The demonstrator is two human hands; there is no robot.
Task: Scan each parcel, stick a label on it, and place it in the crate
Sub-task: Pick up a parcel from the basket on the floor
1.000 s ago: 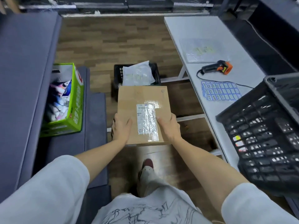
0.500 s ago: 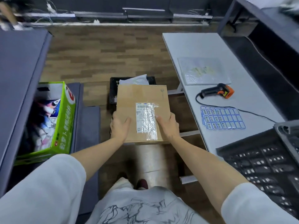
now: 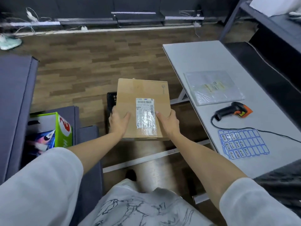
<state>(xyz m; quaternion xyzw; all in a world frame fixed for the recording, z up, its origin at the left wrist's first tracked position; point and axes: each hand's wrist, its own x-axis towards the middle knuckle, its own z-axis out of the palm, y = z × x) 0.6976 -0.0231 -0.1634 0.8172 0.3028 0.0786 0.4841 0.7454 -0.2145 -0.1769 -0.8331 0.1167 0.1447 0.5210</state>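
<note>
**Box in both hands, not yet at the scanner**

Cardboard parcel (image 3: 143, 110) held up over the floor, between the sofa side and the tabletop (image 3: 203, 62). Left hand (image 3: 119, 122) grips the near-left edge, thumb on top, fingers curled under. Right hand (image 3: 167, 122) grips the near-right edge the same way. Both closed on the box, nothing else held. Shipping label (image 3: 146, 117) faces up, under glossy tape, barcode strip at its far end.

A black crate (image 3: 111, 101) sits on the floor right behind/under the box; only its left wall shows, contents hidden. Scanner (image 3: 232, 110) lies on the tabletop w/ cable trailing to the right. Blue sticker sheet (image 3: 242, 144) is just near-side of it; clear plastic pouch (image 3: 213, 87) on the far side. Dark mesh corner at lower right edge, poss. a second crate, can't confirm. Green carton (image 3: 63, 129) w/ mixed packets at left.

Judgement: the parcel looks unscanned, w/ no blue sticker visible on its top.

Risks from here:
- Needs one hand free for the scanner; a one-hand hold on a box edge could tip it, or drop it onto the floor crate.
- Glare off the tape may spoil the barcode read; may need tilting.
- Setting the box down on the tabletop could cover the sticker sheet or snag the cable.
- Floor crate so close: easy to drop the box in before scan + label are done.
</note>
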